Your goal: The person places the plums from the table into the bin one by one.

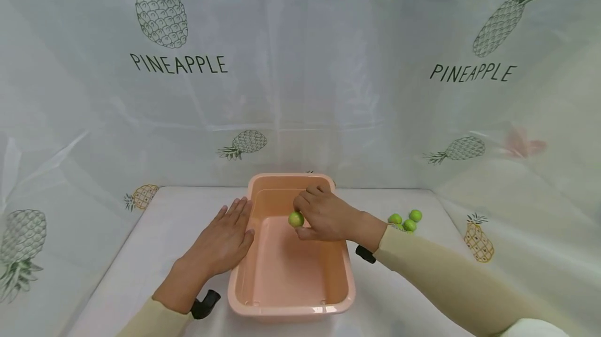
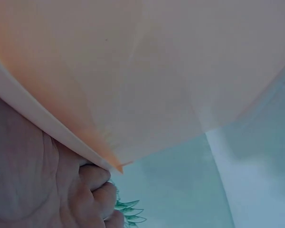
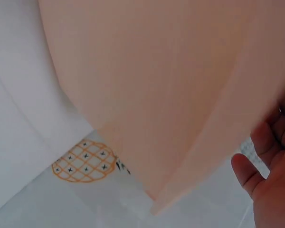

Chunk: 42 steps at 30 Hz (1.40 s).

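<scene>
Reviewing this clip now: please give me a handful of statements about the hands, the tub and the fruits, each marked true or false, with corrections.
1. The right hand holds a green fruit over the tub. True.
2. The left hand touches the tub's left side. True.
3. The tub is dark blue. False: it is pale orange.
4. Every other fruit lies inside the tub. False: loose green fruits lie outside, to its right.
5. Both sleeves are beige. True.

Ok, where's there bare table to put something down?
Bare white table shows left of the left hand, and between the pink basin and the green fruits, beyond the right wrist. It's crowded by the right sleeve, where the fruits cluster.
</scene>
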Tool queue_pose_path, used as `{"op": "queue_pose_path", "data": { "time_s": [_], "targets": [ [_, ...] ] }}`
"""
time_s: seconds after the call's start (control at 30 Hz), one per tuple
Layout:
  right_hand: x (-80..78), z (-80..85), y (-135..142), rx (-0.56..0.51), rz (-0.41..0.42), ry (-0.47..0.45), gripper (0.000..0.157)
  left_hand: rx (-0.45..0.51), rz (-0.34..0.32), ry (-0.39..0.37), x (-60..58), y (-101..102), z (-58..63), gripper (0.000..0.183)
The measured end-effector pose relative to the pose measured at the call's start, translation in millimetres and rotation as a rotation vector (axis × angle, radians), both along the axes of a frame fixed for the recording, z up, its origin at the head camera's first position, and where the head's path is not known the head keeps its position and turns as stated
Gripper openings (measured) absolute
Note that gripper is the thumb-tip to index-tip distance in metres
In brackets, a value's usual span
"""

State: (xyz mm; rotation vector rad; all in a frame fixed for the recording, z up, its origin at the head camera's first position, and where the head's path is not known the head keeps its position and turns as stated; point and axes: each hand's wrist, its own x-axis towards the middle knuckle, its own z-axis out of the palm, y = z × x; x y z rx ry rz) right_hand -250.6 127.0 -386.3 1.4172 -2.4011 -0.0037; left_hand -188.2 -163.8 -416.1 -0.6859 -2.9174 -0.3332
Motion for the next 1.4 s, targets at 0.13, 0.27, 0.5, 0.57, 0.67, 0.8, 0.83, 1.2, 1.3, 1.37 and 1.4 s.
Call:
{"op": "queue_pose_path", "data": {
  "time_s": [0.13, 0.27, 0.5, 0.57, 0.67, 0.8, 0.83, 1.2, 1.3, 1.37, 1.4],
  "targets": [
    [0.0, -7.2, -11, 0.028, 0.004, 0.011, 0.024, -0.008, 0.003, 0.013, 0.2, 0, -0.6, 0.063],
    [0.2, -12.0, -20, 0.087, 0.002, 0.050, 0.026, -0.018, 0.009, 0.010, 0.7, 0, -0.6, 0.064],
    [-0.3, -25.9, -32, 0.194, -0.015, 0.032, 0.032, -0.012, 0.008, 0.003, -0.1, 0, -1.1, 0.063],
    [0.1, -30.0, -35, 0.219, -0.024, 0.022, 0.032, -0.008, 0.008, 0.001, -0.3, 0, -1.4, 0.064],
    [0.6, -35.4, -38, 0.248, -0.027, 0.025, 0.033, -0.002, 0.007, -0.002, -0.4, 1, -1.3, 0.064],
    [1.5, -40.9, -38, 0.280, -0.032, 0.041, 0.034, -0.007, 0.005, 0.001, -0.6, 0, -1.9, 0.064],
    [1.6, -42.4, -38, 0.288, -0.033, 0.048, 0.034, -0.010, 0.004, 0.002, -0.8, 0, -2.4, 0.064],
    [0.8, -51.2, -39, 0.400, -0.084, 0.078, 0.036, -0.001, 0.003, 0.000, -2.8, -1, -5.0, 0.065],
    [0.6, -52.6, -39, 0.442, -0.104, 0.078, 0.037, 0.000, 0.001, 0.004, -2.9, -1, -5.2, 0.065],
    [0.4, -53.7, -39, 0.469, -0.117, 0.086, 0.037, 0.003, 0.000, 0.005, -2.7, 0, -4.9, 0.065],
    [0.1, -54.4, -39, 0.476, -0.121, 0.092, 0.037, 0.006, -0.001, 0.004, -2.6, 0, -4.7, 0.065]
  ]
}}
